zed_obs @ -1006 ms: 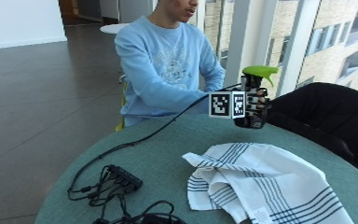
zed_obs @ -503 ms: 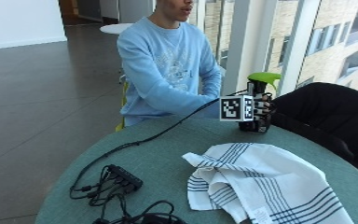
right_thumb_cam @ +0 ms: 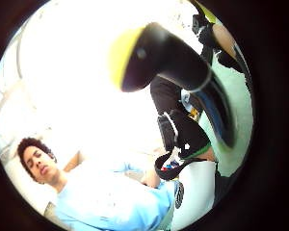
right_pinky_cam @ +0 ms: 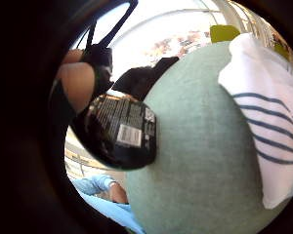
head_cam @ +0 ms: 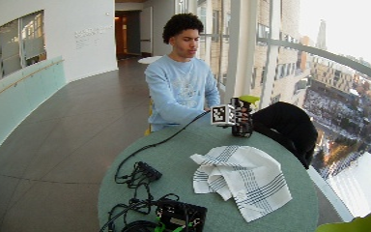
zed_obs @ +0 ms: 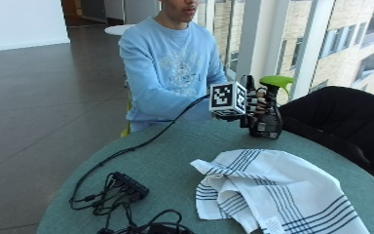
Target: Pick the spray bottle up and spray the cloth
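hand (zed_obs: 257, 103): R, black glove, fingers curled round the spray bottle's neck just under the green head; held near the far edge of the table, in front of the person's chest.
spray bottle (zed_obs: 267, 118): dark body w/ label, green trigger head (zed_obs: 276, 80). Upright. Can't tell from outside view if base touches the table or sits just above it. In little-finger palm view the dark labelled body (right_pinky_cam: 122, 130) fills the space beside the palm, barcode showing; thumb-side palm view shows the head close up (right_thumb_cam: 149, 57).
cloth (zed_obs: 271, 192): white w/ dark blue stripes, lying crumpled and partly folded on the table, nearer the camera than the bottle, apart from it. Not touched by either hand. Also seen in little-finger palm view (right_pinky_cam: 263, 107) flat on the green surface.
table (zed_obs: 167, 168): round, green top.
person (zed_obs: 171, 68): seated at far side of table, light blue sweatshirt; only R arm reaches over the table top.
black chair (zed_obs: 333, 117): beside the table, just behind the bottle on the window side.
cables (zed_obs: 112, 190): black bundle + small black box on the table's near-left part, well apart from cloth.
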Demonstrator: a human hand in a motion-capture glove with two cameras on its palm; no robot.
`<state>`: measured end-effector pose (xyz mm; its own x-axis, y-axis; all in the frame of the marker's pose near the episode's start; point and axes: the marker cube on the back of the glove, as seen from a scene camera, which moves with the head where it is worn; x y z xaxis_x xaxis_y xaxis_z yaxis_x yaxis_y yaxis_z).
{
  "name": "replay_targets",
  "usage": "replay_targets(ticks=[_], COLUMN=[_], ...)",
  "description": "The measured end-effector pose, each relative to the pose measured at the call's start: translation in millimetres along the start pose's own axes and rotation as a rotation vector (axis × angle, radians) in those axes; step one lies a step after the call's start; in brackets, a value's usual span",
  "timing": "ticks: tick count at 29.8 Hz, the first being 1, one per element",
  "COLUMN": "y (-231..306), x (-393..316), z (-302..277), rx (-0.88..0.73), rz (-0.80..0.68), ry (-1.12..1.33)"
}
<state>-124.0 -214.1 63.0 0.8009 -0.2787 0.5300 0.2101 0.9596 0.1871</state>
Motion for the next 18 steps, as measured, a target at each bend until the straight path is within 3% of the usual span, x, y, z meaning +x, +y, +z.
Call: replay_targets(ticks=[9,18], y=[108.3,203.4], x=[-5.1,-5.8], z=[-108.9,-173.1], rx=[-0.064,-0.074], rz=[0.111,0.222], ry=[0.349,0.788])
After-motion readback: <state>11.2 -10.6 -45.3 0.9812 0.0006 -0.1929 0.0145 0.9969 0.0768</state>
